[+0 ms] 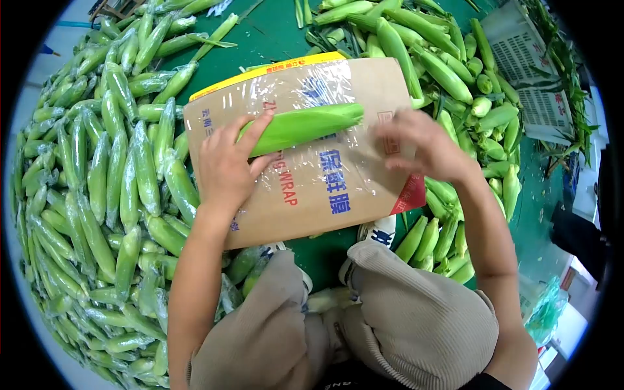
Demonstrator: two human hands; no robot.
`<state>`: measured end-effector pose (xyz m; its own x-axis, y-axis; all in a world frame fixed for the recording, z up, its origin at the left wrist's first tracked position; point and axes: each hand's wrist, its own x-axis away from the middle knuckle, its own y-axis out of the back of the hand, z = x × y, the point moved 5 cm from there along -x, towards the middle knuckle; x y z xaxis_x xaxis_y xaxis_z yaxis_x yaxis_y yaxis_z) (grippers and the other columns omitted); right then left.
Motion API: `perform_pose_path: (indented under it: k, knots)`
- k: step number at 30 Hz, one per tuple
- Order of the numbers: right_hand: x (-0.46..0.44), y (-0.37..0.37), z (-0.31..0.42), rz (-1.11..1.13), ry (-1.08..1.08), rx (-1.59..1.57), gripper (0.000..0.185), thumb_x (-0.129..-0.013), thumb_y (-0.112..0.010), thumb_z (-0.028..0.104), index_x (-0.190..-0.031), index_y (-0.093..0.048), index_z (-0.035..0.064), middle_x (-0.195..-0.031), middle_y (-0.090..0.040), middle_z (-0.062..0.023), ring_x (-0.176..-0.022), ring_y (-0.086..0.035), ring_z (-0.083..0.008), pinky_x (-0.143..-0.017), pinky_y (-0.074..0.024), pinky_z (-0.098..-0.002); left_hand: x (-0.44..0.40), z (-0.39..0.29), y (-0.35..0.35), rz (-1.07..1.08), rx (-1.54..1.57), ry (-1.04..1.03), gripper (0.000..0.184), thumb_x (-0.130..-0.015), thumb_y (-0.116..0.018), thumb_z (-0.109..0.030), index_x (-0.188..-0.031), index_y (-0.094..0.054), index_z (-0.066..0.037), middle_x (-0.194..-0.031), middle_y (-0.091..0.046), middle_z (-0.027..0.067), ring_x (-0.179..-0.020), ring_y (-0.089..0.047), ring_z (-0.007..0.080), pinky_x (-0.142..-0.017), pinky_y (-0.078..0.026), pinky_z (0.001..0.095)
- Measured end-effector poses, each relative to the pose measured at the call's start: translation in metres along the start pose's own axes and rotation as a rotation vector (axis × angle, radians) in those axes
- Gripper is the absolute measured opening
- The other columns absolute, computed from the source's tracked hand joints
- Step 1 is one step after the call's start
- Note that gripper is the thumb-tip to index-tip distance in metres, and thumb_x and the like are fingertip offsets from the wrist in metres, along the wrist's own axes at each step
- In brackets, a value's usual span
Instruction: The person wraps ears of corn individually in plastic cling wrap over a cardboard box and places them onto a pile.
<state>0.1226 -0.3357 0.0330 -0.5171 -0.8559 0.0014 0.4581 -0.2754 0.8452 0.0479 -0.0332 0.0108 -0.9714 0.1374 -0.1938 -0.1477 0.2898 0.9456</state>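
An ear of corn in its green husk lies slantwise over a cardboard box printed with blue and red lettering. My left hand is closed around the corn's left end, fingers on top and thumb below. Clear plastic wrap is spread across the box top, partly under the corn. My right hand hovers by the box's right side, apart from the corn. Its fingers are curled but smeared by motion, so whether they hold any wrap cannot be made out.
Film-wrapped corn ears form a big pile on the left. Unwrapped ears are heaped at the right, beside a white plastic crate with husk leaves. A green bag sits at the lower right. My knees are below the box.
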Motion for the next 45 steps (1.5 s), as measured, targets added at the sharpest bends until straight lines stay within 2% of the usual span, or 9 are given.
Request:
perform_pose_path:
  k: [4,8,12,18,23,27,30,35,45]
  knots:
    - [0.020,-0.045,0.017,-0.068,0.086,0.164,0.057,-0.072,-0.084,0.014,-0.127,-0.072,0.0201,-0.091,-0.061,-0.0058,-0.094,-0.062,-0.0280,-0.093,-0.0499,-0.0421,-0.001,-0.010,0.000,-0.016,-0.042,-0.041,0.071,-0.079,-0.087,-0.034,-0.145,-0.063,-0.029,-0.132,-0.066,0.0037,-0.116,-0.063,0.0290,-0.097,-0.047,0.0452]
    - [0.051,-0.048,-0.001,-0.392,0.071,-0.252,0.026,-0.086,-0.074,-0.002,-0.109,-0.071,0.0097,-0.097,-0.067,-0.0079,-0.092,-0.067,-0.0286,-0.089,-0.0535,-0.0382,0.001,-0.011,0.002,0.032,-0.007,-0.040,0.070,-0.079,-0.087,-0.032,-0.144,-0.063,-0.031,-0.131,-0.066,0.0020,-0.116,-0.063,0.0275,-0.099,-0.046,0.0455]
    - [0.047,-0.042,0.009,-0.915,-0.215,-0.734,0.017,-0.109,-0.053,-0.003,-0.119,-0.066,0.0013,-0.113,-0.072,-0.0065,-0.108,-0.069,-0.0176,-0.095,-0.0549,-0.0316,0.009,-0.012,0.007,0.065,0.004,-0.054,0.073,-0.077,-0.088,-0.027,-0.145,-0.063,-0.029,-0.132,-0.066,0.0039,-0.118,-0.062,0.0297,-0.101,-0.045,0.0448]
    - [-0.081,-0.051,0.018,-0.412,-0.218,-0.087,0.024,-0.101,-0.059,0.014,-0.122,-0.065,0.0050,-0.092,-0.067,-0.0235,-0.089,-0.068,-0.0432,-0.081,-0.0559,-0.0474,0.003,-0.011,0.009,0.070,0.037,-0.077,0.079,-0.078,-0.087,-0.025,-0.151,-0.057,-0.022,-0.136,-0.063,0.0090,-0.120,-0.060,0.0340,-0.104,-0.044,0.0457]
    - [-0.067,-0.059,0.071,-0.346,-0.064,0.308,0.060,-0.082,-0.075,0.051,-0.124,-0.064,0.0100,-0.108,-0.062,-0.0079,-0.103,-0.061,-0.0281,-0.088,-0.0504,-0.0405,0.023,-0.002,-0.004,-0.045,0.049,-0.035,0.083,-0.070,-0.094,-0.024,-0.140,-0.052,-0.005,-0.140,-0.059,0.0190,-0.126,-0.057,0.0404,-0.110,-0.043,0.0481]
    - [-0.079,-0.061,0.038,-0.240,-0.053,0.269,0.065,-0.079,-0.080,0.046,-0.129,-0.059,0.0102,-0.108,-0.062,-0.0081,-0.105,-0.061,-0.0288,-0.088,-0.0513,-0.0416,0.058,0.007,0.019,-0.434,0.216,-0.096,0.088,-0.069,-0.093,-0.047,-0.138,-0.057,-0.008,-0.127,-0.059,0.0123,-0.121,-0.056,0.0352,-0.108,-0.041,0.0508]
    - [-0.076,-0.062,0.036,-0.239,-0.068,0.239,0.065,-0.080,-0.080,0.044,-0.131,-0.058,0.0097,-0.108,-0.061,-0.0088,-0.105,-0.061,-0.0294,-0.089,-0.0515,-0.0424,0.102,0.013,0.009,0.101,0.014,0.258,0.080,-0.065,-0.093,-0.052,-0.130,-0.067,-0.013,-0.122,-0.055,0.0093,-0.118,-0.054,0.0337,-0.105,-0.042,0.0513]
    - [-0.074,-0.052,0.049,-0.153,-0.097,0.255,0.065,-0.080,-0.083,0.036,-0.134,-0.056,0.0112,-0.108,-0.061,-0.0113,-0.103,-0.062,-0.0325,-0.088,-0.0531,-0.0446,0.107,0.049,0.013,-0.219,0.018,0.354,0.018,-0.094,-0.075,-0.026,-0.108,-0.076,-0.015,-0.081,-0.066,0.0125,-0.079,-0.064,0.0373,-0.071,-0.049,0.0465]
    - [-0.074,-0.054,0.043,-0.150,-0.133,0.156,0.062,-0.079,-0.086,0.034,-0.130,-0.058,0.0109,-0.106,-0.062,-0.0145,-0.103,-0.063,-0.0374,-0.089,-0.0532,-0.0484,0.097,0.033,0.006,-0.170,0.117,0.173,0.030,-0.083,-0.084,-0.029,-0.103,-0.078,-0.008,-0.085,-0.067,0.0030,-0.086,-0.061,0.0256,-0.080,-0.045,0.0390]
